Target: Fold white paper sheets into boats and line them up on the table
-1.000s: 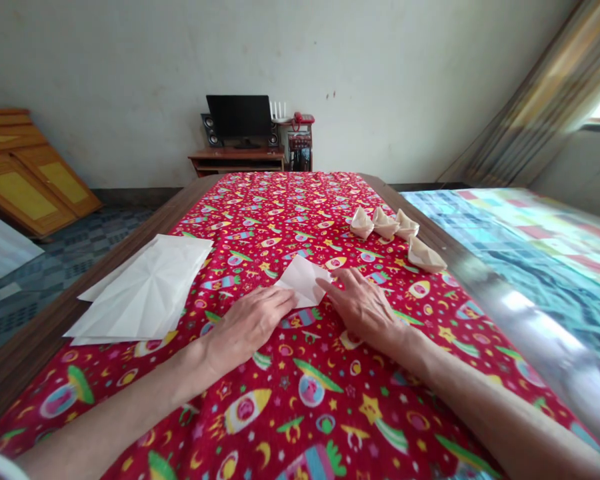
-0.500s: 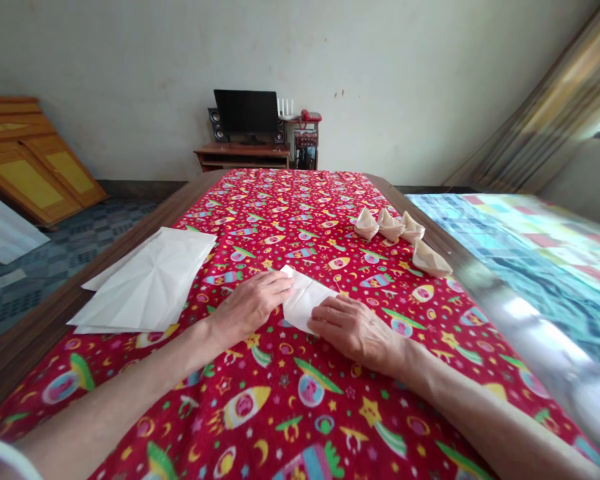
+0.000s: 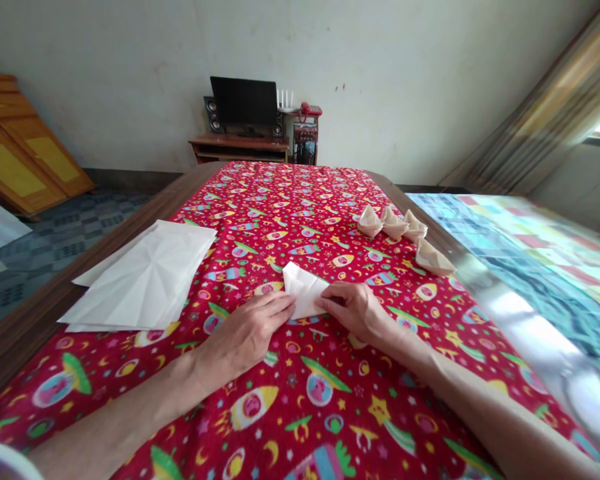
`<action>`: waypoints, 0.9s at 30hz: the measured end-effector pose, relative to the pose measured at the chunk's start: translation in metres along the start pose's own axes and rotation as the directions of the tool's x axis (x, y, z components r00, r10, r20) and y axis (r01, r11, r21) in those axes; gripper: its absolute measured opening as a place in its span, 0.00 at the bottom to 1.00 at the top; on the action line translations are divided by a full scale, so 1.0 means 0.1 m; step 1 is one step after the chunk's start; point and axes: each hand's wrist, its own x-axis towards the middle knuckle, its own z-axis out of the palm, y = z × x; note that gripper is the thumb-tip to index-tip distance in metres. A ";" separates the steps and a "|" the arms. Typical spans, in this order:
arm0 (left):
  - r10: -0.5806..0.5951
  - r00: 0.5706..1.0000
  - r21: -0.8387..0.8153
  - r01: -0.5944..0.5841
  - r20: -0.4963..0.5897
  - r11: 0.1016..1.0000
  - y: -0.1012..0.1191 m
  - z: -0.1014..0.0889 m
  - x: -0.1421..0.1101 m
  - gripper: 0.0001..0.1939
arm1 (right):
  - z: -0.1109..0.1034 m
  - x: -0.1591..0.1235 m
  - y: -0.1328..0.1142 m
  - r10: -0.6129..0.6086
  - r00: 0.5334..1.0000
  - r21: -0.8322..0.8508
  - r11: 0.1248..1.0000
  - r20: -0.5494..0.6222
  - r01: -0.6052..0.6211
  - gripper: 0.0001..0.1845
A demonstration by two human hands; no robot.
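A small folded white paper (image 3: 303, 288) lies on the red patterned tablecloth (image 3: 300, 220) in front of me. My left hand (image 3: 245, 332) rests beside it, with its fingertips pinched on the paper's near left edge. My right hand (image 3: 356, 309) is curled on the paper's right corner, fingers closed over it. The paper's far tip stands a little off the cloth.
A stack of creased white sheets (image 3: 145, 280) lies to the left. Several folded paper boats (image 3: 400, 230) sit at the right near the table's wooden edge (image 3: 100, 250). A bed with a coloured cover (image 3: 530, 267) is to the right. A desk with a monitor (image 3: 244, 103) stands at the far wall.
Both hands have shifted on the paper. It has been folded smaller, and the right hand went from lying flat on it to gripping its right corner.
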 end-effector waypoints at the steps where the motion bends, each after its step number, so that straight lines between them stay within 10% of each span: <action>1: 0.001 1.000 -0.007 -0.001 -0.006 1.000 0.01 0.00 0.01 0.23 | 0.03 0.02 0.01 0.012 1.000 -0.024 1.000 -0.027 -0.012 0.11; 27: 0.020 1.000 0.000 -0.020 0.009 1.000 0.06 0.02 0.02 0.24 | 0.11 0.11 0.04 0.054 0.995 -0.142 0.988 -0.079 -0.065 0.11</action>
